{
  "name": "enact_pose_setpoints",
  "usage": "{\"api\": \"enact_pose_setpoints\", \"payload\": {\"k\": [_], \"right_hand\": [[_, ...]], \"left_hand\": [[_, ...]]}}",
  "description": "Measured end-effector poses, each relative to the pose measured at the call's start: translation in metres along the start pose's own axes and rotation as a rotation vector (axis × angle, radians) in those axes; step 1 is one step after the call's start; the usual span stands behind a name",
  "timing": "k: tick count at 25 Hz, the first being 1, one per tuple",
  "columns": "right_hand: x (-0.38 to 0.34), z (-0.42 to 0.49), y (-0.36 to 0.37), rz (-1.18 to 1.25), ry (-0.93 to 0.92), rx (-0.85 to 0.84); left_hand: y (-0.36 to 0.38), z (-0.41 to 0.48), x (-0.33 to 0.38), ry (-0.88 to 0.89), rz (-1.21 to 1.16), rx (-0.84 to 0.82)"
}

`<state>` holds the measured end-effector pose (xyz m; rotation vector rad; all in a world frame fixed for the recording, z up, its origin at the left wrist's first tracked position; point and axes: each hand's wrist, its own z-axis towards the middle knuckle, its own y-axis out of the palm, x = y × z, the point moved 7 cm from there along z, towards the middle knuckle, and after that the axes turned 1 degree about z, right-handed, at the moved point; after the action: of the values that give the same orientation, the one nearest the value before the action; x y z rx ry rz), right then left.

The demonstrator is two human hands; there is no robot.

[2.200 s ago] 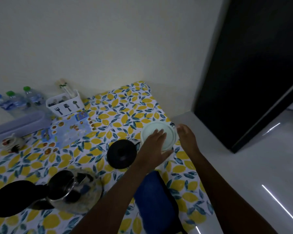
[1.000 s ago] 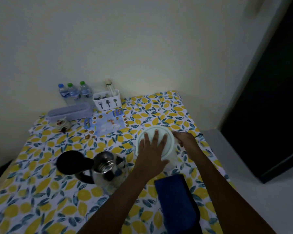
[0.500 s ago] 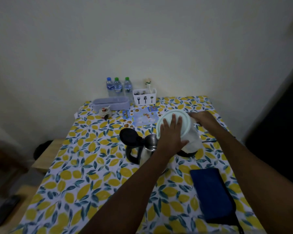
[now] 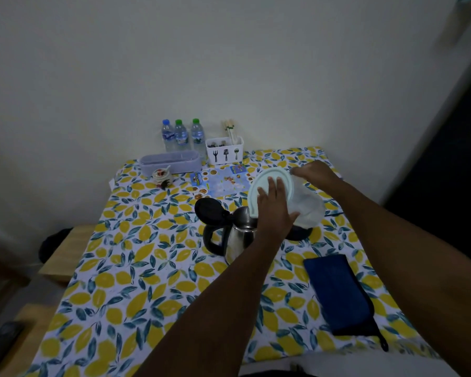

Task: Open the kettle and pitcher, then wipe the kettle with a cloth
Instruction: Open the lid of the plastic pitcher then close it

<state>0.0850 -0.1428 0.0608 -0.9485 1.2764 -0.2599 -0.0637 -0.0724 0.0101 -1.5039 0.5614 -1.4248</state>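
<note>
Gripping lid (image 4: pixel 279 176) | left fingers (image 4: pixel 271 187) flat on top | right hand (image 4: pixel 314 172) on pitcher (image 4: pixel 309 206)

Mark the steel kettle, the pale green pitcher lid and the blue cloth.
Steel kettle (image 4: pixel 239 240): head view, shiny body.
Pale green pitcher lid (image 4: pixel 256 181): head view, upper-left part.
Blue cloth (image 4: pixel 337 292): head view, middle.

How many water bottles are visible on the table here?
3. Small clear plastic bottles in a row at the table's far edge against the wall: blue-capped bottle leftmost, green-capped middle bottle, green-capped right bottle next to the white cutlery caddy. None appears hidden.
</note>
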Motion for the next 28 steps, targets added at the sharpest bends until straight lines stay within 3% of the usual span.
{"api": "enact_pose_setpoints", "payload": {"k": [14, 28], "right_hand": [[-0.028, 0.006, -0.004, -0.228, -0.111, -0.047], [-0.031, 0.007, -0.001, -0.252, -0.126, -0.052]], "left_hand": [[-0.006, 0.003, 0.001, -0.056, -0.080, 0.067], [-0.011, -0.003, 0.001, -0.029, -0.103, 0.126]]}}
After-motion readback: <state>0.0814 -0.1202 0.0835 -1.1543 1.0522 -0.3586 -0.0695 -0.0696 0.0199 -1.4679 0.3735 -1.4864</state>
